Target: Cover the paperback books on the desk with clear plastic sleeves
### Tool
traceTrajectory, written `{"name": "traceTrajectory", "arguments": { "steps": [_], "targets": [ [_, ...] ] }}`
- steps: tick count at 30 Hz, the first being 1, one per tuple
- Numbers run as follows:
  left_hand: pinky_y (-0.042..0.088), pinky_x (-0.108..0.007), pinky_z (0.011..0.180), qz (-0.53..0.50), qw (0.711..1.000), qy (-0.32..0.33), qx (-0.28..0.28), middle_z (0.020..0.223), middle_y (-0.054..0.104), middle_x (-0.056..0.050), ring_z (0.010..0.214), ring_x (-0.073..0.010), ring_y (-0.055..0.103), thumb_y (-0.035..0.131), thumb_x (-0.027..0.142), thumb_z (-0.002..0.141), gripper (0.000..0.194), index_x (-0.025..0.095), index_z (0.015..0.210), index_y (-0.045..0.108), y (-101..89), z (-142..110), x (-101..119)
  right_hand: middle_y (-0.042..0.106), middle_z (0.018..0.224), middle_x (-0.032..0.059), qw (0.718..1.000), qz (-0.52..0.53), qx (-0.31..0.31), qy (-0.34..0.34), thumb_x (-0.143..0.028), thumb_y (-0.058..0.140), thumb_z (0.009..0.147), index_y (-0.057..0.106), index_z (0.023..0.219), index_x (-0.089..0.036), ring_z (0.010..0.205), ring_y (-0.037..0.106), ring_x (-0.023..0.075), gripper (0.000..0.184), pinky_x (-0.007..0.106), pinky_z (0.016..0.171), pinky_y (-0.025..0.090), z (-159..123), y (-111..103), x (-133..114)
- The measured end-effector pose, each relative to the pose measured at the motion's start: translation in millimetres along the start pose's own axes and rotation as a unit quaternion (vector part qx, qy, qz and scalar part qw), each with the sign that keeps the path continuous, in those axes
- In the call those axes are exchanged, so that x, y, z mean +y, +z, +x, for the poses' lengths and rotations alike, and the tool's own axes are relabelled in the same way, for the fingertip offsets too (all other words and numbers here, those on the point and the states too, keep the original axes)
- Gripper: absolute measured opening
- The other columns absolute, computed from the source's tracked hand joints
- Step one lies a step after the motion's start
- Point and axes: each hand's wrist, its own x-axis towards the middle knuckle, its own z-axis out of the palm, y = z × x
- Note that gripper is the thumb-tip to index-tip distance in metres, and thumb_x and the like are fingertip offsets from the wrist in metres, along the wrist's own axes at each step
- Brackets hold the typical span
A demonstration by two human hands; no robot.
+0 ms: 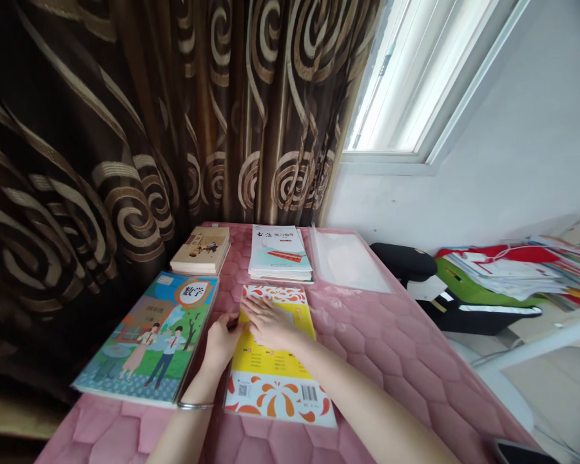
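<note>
A yellow and white book with orange petal patterns and a barcode lies flat in front of me. My right hand rests on its upper left part, fingers stretched out and pressed flat. At the book's left edge is my left hand, its thumb and fingers bent close together at the edge; whether they pinch the book or its cover is hard to see. A bracelet circles the left wrist. Left of that hand lies a blue-green maths textbook with two cartoon figures on its cover.
Behind are a stack of small tan books, a stack of white-covered books and clear plastic sleeves. Pink quilted padding covers the table. To the right stand a black chair and piled papers. A phone-like object sits near the front right edge.
</note>
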Motion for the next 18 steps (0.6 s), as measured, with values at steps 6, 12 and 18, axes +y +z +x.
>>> {"name": "traceTrajectory", "arguments": {
  "steps": [6,12,18],
  "targets": [
    [0.055,-0.031,0.083,0.001,1.0,-0.012,0.005,0.095,0.077,-0.009,0.089,-0.0231,0.072,0.063,0.015,0.069,0.023,0.017,0.09,0.071,-1.9,-1,4,0.022,0.157,0.0072,0.995,-0.024,0.024,0.09,-0.037,0.019,0.101,0.028,0.15,-0.011,0.147,0.013,0.0201,0.056,0.045,0.121,0.006,31,1,4],
    [0.056,-0.031,0.082,-0.018,0.999,-0.025,-0.01,0.096,0.077,-0.008,0.089,-0.0235,0.072,0.064,0.016,0.069,0.023,0.017,0.091,0.07,-4.4,1,4,0.013,0.159,0.0081,0.986,-0.014,0.03,0.161,-0.051,0.012,0.1,0.023,0.151,-0.009,0.148,0.006,0.0215,0.067,0.043,0.12,0.006,2,1,16],
    [0.057,-0.03,0.081,-0.026,0.999,-0.034,-0.025,0.097,0.077,-0.008,0.089,-0.0215,0.072,0.065,0.014,0.07,0.022,0.016,0.092,0.068,-4.3,1,5,0.007,0.16,0.0089,0.949,-0.014,0.009,0.314,-0.049,0.01,0.099,0.017,0.152,-0.007,0.148,0.003,0.0212,0.067,0.042,0.12,0.006,-44,-15,52]
  ]
}}
